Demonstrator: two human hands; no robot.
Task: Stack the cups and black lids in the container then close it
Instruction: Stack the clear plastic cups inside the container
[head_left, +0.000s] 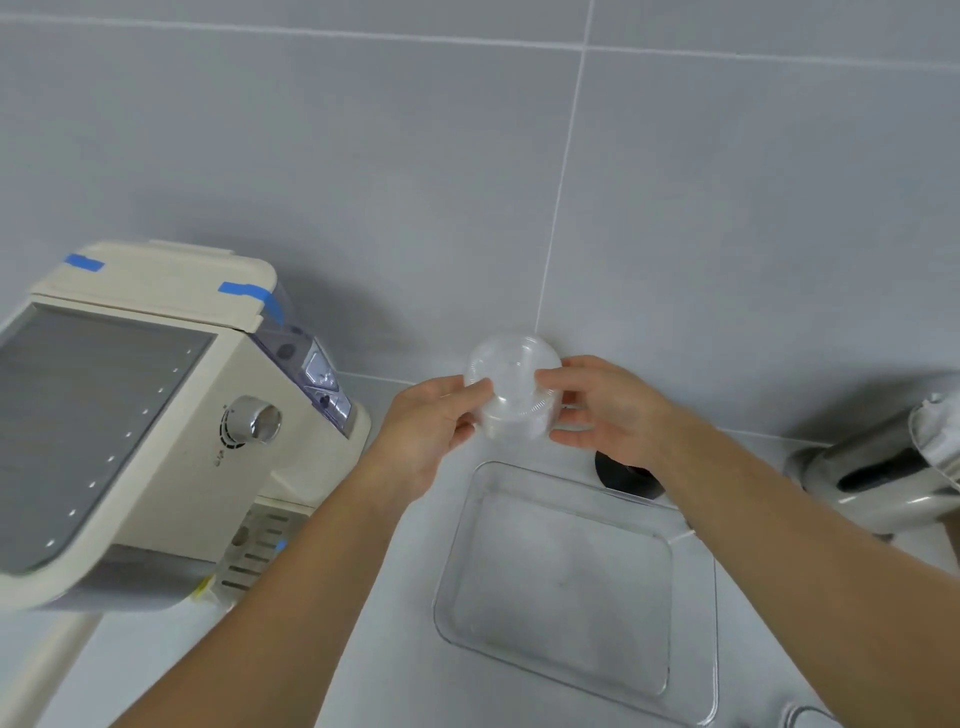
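Above the container (576, 587), left hand (431, 431) and right hand (608, 410) both grip the clear cups (511, 387), held aloft. Container empty on worktop (363, 649); black lid (626, 480) behind it. Judged early: stacking, lids, closing all remain.

Cream appliance (156, 415): left of the grip, blue tape on top.
Steel appliance (878, 467): right, partly cut off.

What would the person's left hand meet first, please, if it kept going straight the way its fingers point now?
The left hand points up and right, so it already meets the clear cups it grips. Beyond them, the right hand holds the other side. Depth is hard to judge here.
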